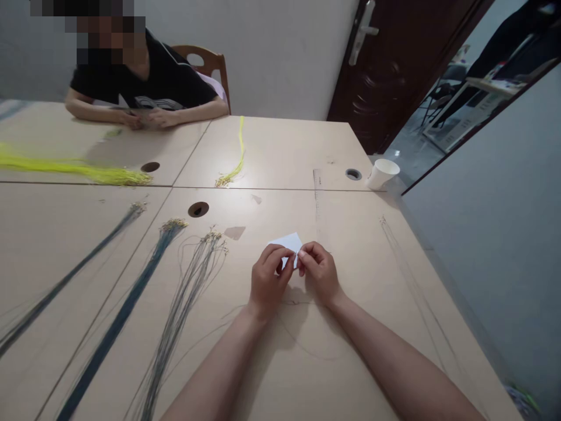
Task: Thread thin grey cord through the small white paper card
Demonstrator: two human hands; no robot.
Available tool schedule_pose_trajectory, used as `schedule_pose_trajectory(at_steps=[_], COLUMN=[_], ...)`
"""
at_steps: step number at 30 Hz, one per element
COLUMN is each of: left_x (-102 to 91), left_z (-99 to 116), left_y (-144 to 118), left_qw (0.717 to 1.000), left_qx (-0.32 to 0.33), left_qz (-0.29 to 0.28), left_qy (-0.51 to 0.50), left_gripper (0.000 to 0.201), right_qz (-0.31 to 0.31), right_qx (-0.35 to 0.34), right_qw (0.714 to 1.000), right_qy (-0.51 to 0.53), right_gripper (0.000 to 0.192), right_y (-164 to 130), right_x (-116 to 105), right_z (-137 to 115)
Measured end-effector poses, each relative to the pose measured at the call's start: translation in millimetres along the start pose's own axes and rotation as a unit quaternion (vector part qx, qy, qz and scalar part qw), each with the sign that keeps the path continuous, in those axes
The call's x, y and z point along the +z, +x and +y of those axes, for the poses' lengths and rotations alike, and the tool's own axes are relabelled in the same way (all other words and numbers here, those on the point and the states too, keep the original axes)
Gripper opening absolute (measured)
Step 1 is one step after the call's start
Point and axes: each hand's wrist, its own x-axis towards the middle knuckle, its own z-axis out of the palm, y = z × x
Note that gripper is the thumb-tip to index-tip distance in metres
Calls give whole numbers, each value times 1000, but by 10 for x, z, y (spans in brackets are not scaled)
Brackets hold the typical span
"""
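Observation:
My left hand and my right hand meet over the table, fingertips nearly touching. Each pinches thumb against fingers, and what lies in the pinch is too small to make out. Just behind the fingertips is a white piece of paper, partly covered by my hands. A thin grey cord curves over the table below my wrists. To the left lies a loose bundle of grey cords with small gold-coloured ends, and beside it a denser dark blue-green bundle.
Another grey bundle and yellow-green cords lie further left. A clear ruler lies beyond my hands, a white cup at the far right edge. Thin cords lie right. Across the table sits a person.

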Motion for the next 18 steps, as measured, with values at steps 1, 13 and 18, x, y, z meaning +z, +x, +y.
schedule_pose_trajectory(at_steps=[1, 13, 18], left_x=[2, 14, 19], left_z=[1, 1, 5], left_y=[0, -1, -6], left_qw=[1000, 1000, 1000], left_qx=[-1, 0, 1], left_qz=[1, 6, 6], left_qy=[0, 0, 4], left_gripper=[3, 2, 2], right_qz=[0, 0, 0], right_qx=[1, -2, -1], right_qw=[1000, 1000, 1000], right_qy=[-2, -16, -23], right_gripper=[11, 11, 12], right_y=[1, 4, -2], right_x=[-2, -6, -13], right_z=[-3, -23, -34])
